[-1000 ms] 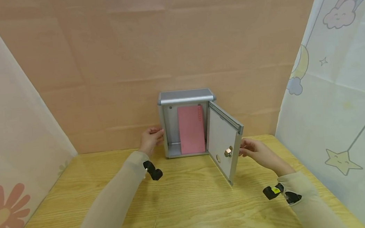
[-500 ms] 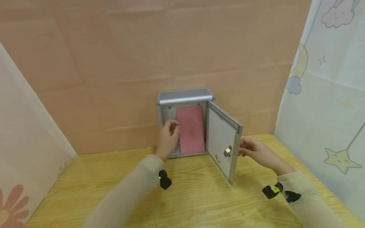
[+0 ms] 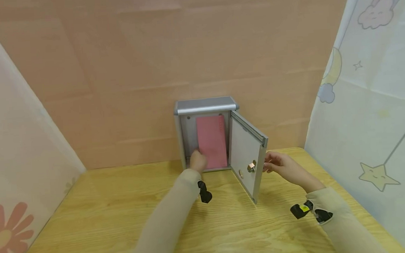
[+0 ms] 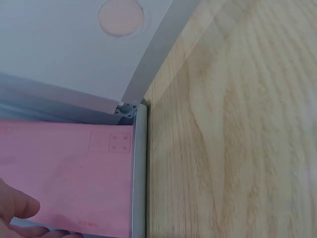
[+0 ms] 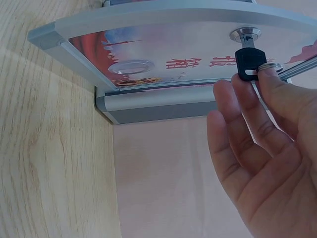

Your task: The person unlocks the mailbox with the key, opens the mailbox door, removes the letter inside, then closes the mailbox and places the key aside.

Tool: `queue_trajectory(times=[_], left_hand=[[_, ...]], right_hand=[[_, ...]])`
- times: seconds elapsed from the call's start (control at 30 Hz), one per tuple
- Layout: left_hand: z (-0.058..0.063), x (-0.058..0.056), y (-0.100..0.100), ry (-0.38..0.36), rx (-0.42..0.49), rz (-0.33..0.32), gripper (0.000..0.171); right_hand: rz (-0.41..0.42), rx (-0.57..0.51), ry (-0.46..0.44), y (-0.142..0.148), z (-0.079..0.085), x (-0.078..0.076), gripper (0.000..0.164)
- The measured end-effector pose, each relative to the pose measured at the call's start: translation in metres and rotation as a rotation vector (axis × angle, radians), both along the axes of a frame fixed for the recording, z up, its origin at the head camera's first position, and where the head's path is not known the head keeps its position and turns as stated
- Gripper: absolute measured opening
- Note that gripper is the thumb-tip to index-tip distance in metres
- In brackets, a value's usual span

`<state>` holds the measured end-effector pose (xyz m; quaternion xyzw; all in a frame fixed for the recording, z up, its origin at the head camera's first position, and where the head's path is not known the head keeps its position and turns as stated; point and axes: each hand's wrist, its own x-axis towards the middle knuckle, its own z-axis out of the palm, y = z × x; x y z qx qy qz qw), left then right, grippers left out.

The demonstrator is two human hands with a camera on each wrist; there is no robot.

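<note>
A small grey metal letter box [image 3: 206, 105] stands with its door [image 3: 246, 147] swung out to the right. Inside leans a pink envelope [image 3: 211, 137]. My left hand [image 3: 198, 161] reaches into the box at the envelope's lower left. In the left wrist view, its thumb [image 4: 25, 204] lies over the envelope's face, apart from the fingers at its long edge. My right hand [image 3: 284, 167] is at the door's outer side. There, thumb and fingertips pinch a black-headed key [image 5: 250, 64] by its head and ring, its blade in the lock [image 5: 245, 33].
The box stands on a wood-grain table [image 3: 124, 208] close to the orange-brown back sheet [image 3: 126, 77]. Pale printed sheets rise at the left and at the right [image 3: 371, 104]. The open door juts forward between my two hands.
My left hand has left the box's outer left side, moved right across its front and gone in low beside the envelope. My right hand stays at the key, the door barely shifting.
</note>
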<state>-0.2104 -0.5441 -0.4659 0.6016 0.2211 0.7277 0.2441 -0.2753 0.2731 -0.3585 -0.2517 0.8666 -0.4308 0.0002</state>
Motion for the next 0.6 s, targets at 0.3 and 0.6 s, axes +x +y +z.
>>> queue_trajectory(times=[0.3,0.6], left_hand=[[-0.021,0.026,-0.005,-0.21,0.052,0.454,0.083],[-0.016,0.039,0.004,-0.453,0.139,0.384,0.071]], right_hand=[[0.002,-0.006,0.005,0.0,-0.001,0.0,0.019],[0.002,-0.003,0.005,-0.001,-0.001,0.0,0.018]])
